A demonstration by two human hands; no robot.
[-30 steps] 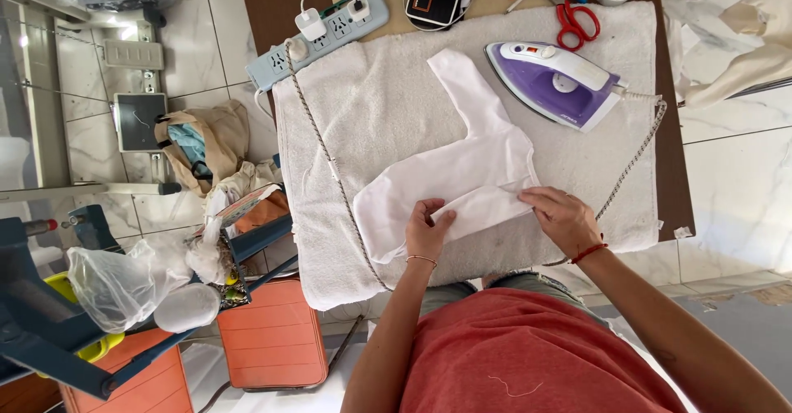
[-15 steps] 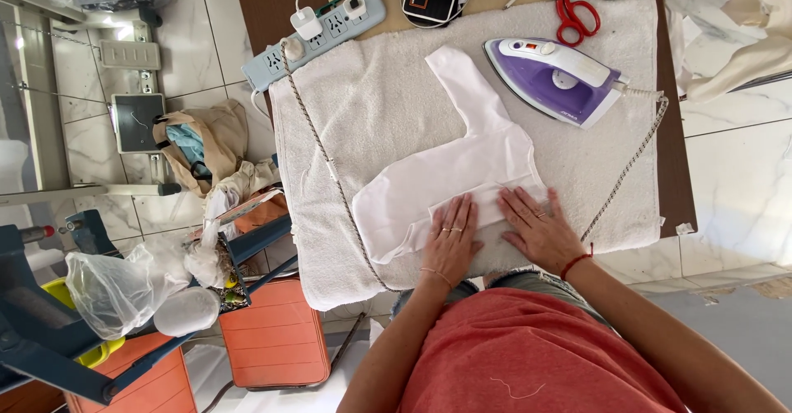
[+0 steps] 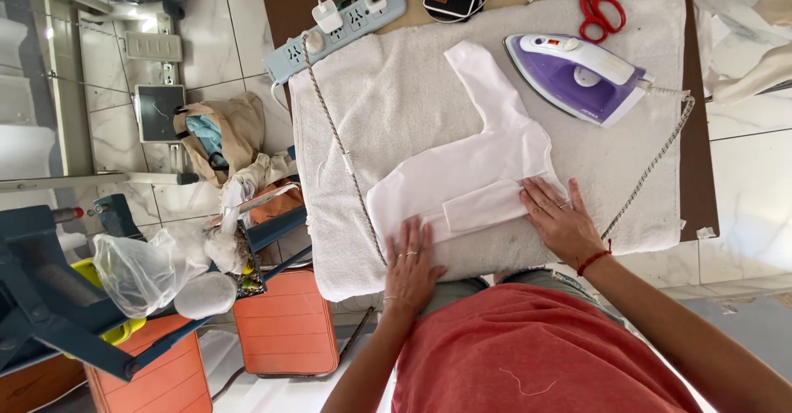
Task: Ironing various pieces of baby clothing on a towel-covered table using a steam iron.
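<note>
Pressing white fabric piece (image 3: 462, 174) near purple iron (image 3: 577, 75); left hand (image 3: 412, 264), right hand (image 3: 561, 219) flat, unclenched; best kept taut, edges aligned.

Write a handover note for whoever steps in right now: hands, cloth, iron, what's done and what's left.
Left hand: flat, palm down, on the near edge of the white cloth piece.
Right hand: flat, pressing beside the folded strip.
Cloth lies on the towel; the purple iron is parked at the far right, untouched.
Done: strip folded over.
Left: probably pressing the fold.
</note>
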